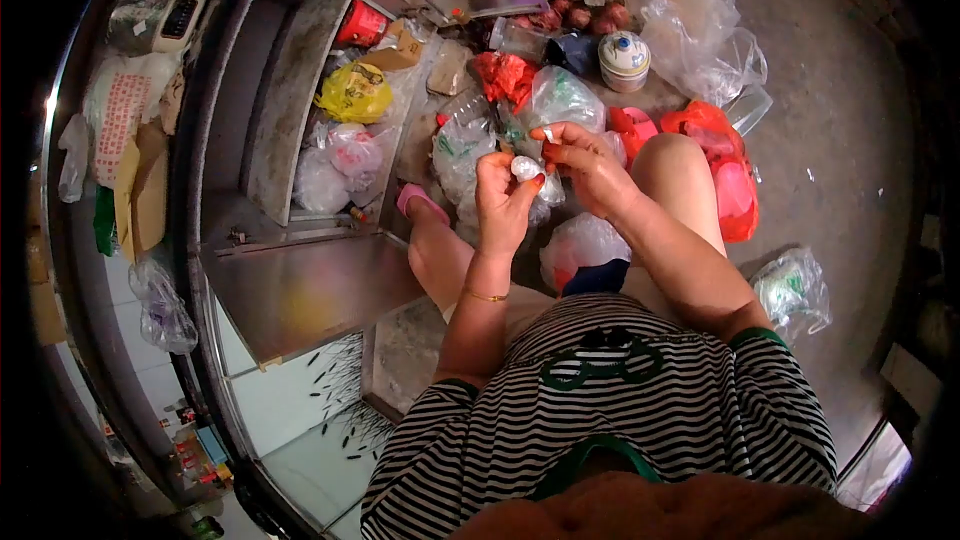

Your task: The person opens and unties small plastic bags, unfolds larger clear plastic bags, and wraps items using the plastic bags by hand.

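Note:
My left hand [505,198] is closed on a small whitish bundle [525,169], which looks like crumpled clear plastic, held between thumb and fingers. Just to its right, my right hand [590,168] is pinched, and a tiny white piece [547,136] shows between its fingertips. Both hands are close together above my lap, over the bags on the floor. Behind them lies a clear bag with green print [566,98]. Whether the white piece joins the bundle is hard to tell.
Left of me stands an open cabinet [300,120] holding a yellow bag [356,92] and its lowered door [310,290]. Ahead are a lidded jar [625,62], a red bag [505,78] and large clear bags [690,20]. An orange-red bag [735,190] lies by my right knee.

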`<state>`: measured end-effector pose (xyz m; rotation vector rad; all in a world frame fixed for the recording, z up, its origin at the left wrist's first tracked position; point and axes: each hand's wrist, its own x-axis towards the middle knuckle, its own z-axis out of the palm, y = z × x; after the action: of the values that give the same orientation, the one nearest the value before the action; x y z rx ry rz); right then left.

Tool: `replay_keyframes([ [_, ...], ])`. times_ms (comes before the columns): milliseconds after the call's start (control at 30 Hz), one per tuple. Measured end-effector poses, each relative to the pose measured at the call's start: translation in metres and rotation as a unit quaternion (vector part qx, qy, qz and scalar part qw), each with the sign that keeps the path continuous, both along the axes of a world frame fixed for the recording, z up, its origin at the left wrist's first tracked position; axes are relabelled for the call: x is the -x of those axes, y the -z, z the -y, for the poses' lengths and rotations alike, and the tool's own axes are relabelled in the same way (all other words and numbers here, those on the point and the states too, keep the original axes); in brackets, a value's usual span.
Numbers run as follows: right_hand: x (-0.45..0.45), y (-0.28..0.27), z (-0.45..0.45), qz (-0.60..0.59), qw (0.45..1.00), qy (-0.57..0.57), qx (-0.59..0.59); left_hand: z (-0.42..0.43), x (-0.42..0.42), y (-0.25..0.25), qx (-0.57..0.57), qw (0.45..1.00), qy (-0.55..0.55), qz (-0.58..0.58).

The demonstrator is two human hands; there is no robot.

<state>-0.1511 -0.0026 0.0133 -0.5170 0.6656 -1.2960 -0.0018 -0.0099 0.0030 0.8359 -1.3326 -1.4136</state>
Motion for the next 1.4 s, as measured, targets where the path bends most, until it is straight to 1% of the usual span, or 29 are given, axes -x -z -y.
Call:
replay_keyframes([
  [100,0.0,0.002,0.001,-0.025,0.999,-0.009,0.03,-0.002,0.002,-0.002,-0.01,0.999,-0.033,0.019],
  [200,-0.001,0.004,0.0,-0.05,0.996,-0.022,0.064,-0.003,0.001,-0.005,-0.028,0.998,-0.036,0.038],
  [300,-0.002,0.002,-0.001,-0.07,0.994,-0.026,0.083,-0.004,0.005,-0.008,-0.048,0.997,-0.053,0.014],
  [433,-0.005,0.007,-0.001,-0.097,0.99,-0.021,0.102,-0.004,0.001,0.0,-0.011,0.994,-0.059,0.092],
  [500,-0.004,0.013,0.0,-0.158,0.98,-0.027,0.121,-0.003,-0.003,0.005,0.019,0.989,-0.065,0.131],
  [533,-0.003,0.014,0.001,-0.188,0.973,-0.031,0.13,-0.002,-0.004,0.009,0.045,0.987,-0.069,0.141],
  [600,-0.003,0.015,0.001,-0.186,0.973,-0.033,0.129,0.001,-0.004,0.015,0.097,0.979,-0.076,0.16],
  [700,-0.004,0.017,0.002,-0.203,0.97,-0.027,0.131,-0.003,-0.002,0.01,0.051,0.985,-0.064,0.152],
  [733,-0.005,0.018,0.003,-0.211,0.968,-0.023,0.133,-0.004,0.002,0.006,0.036,0.991,-0.069,0.108],
  [800,-0.003,0.013,0.002,-0.172,0.979,-0.032,0.104,-0.007,0.011,-0.003,0.003,0.997,-0.077,0.019],
  [900,-0.004,0.011,0.002,-0.147,0.984,-0.03,0.093,-0.006,0.007,0.004,0.018,0.995,-0.092,0.046],
  [1000,-0.004,0.009,0.002,-0.153,0.983,-0.025,0.099,-0.007,0.002,0.012,-0.005,0.992,-0.097,0.076],
  [1133,0.001,0.005,0.001,-0.165,0.979,-0.049,0.113,-0.006,0.0,0.01,-0.022,0.995,-0.076,0.058],
  [1200,0.005,-0.003,-0.002,-0.196,0.974,-0.079,0.078,-0.005,-0.005,0.012,-0.03,0.996,-0.052,0.06],
  [1233,0.007,-0.007,-0.003,-0.212,0.971,-0.094,0.06,-0.005,-0.005,0.012,-0.015,0.996,-0.05,0.07],
  [1333,0.011,-0.018,-0.004,-0.311,0.94,-0.111,0.086,-0.005,-0.006,0.015,0.035,0.993,-0.047,0.1],
  [1400,0.01,-0.009,-0.004,-0.385,0.901,-0.054,0.193,-0.005,-0.007,0.019,0.075,0.989,-0.045,0.12],
])
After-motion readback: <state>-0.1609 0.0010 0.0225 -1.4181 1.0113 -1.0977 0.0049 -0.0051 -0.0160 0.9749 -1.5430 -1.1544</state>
